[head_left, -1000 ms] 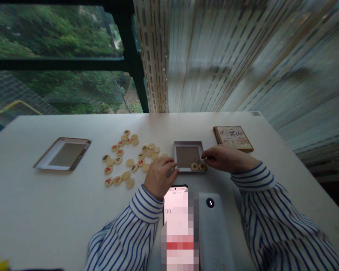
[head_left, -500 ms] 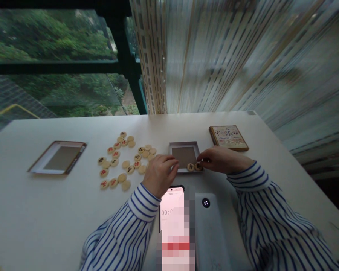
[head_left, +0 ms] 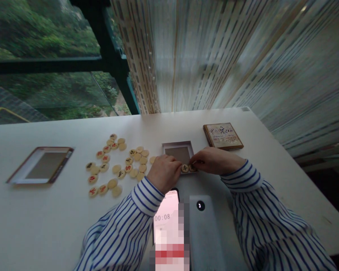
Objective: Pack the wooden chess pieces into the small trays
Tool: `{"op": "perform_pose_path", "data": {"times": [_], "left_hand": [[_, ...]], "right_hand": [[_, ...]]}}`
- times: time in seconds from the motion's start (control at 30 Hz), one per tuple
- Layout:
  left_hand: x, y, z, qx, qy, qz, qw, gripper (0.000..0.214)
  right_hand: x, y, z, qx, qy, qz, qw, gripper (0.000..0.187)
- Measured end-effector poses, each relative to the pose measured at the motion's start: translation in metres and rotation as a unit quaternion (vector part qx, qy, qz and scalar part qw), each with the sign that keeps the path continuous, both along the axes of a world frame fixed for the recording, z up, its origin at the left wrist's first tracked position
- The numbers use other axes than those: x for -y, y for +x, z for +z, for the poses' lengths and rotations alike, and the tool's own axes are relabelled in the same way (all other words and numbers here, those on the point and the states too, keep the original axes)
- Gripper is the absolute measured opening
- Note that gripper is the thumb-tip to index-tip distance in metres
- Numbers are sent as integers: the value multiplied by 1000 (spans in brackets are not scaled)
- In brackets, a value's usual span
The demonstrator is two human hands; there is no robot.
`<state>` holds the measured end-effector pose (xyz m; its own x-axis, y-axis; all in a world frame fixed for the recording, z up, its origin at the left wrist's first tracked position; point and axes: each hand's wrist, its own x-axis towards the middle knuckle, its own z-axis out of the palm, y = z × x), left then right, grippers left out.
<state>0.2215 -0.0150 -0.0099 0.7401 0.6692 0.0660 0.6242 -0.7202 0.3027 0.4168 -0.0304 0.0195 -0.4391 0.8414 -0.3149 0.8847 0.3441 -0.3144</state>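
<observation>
Two Chinese chess pieces point(head_left: 184, 168) with dark characters lie side by side along the near wall of a small open box point(head_left: 177, 143). At the box's near left corner is my left hand point(head_left: 165, 172), its fingers closed and bent down beside the left piece. Whatever those fingertips hold is hidden. My right hand point(head_left: 213, 160) reaches in from the right, thumb and fingers pinched on the right-hand piece, partly covering it. Many more round wooden pieces point(head_left: 128, 168), some face up with red or dark characters and others blank side up, are scattered left of my left hand.
An open box lid point(head_left: 59, 149) lies at the far left. A closed Chinese chess box point(head_left: 223, 135) sits behind my right hand. Nearer me are a phone point(head_left: 166, 214) showing a timer and a pale power bank point(head_left: 206, 229). A window and a curtain point(head_left: 183, 56) border the table's far side.
My left hand has moved in to the near left part of the box, beside the left piece. The right fingers are lower over the right piece. The whole view has shifted slightly.
</observation>
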Motion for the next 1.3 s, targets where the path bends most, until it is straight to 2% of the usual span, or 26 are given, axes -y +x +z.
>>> {"op": "perform_pose_path", "data": {"times": [0.13,1.3], "left_hand": [[1,1,2,-20,-1,-2,1000,27],[2,2,-1,-6,18,0,1000,26]], "right_hand": [[0,0,0,-7,-4,6,1000,28],[0,-1,3,16,-8,4,1000,26]]}}
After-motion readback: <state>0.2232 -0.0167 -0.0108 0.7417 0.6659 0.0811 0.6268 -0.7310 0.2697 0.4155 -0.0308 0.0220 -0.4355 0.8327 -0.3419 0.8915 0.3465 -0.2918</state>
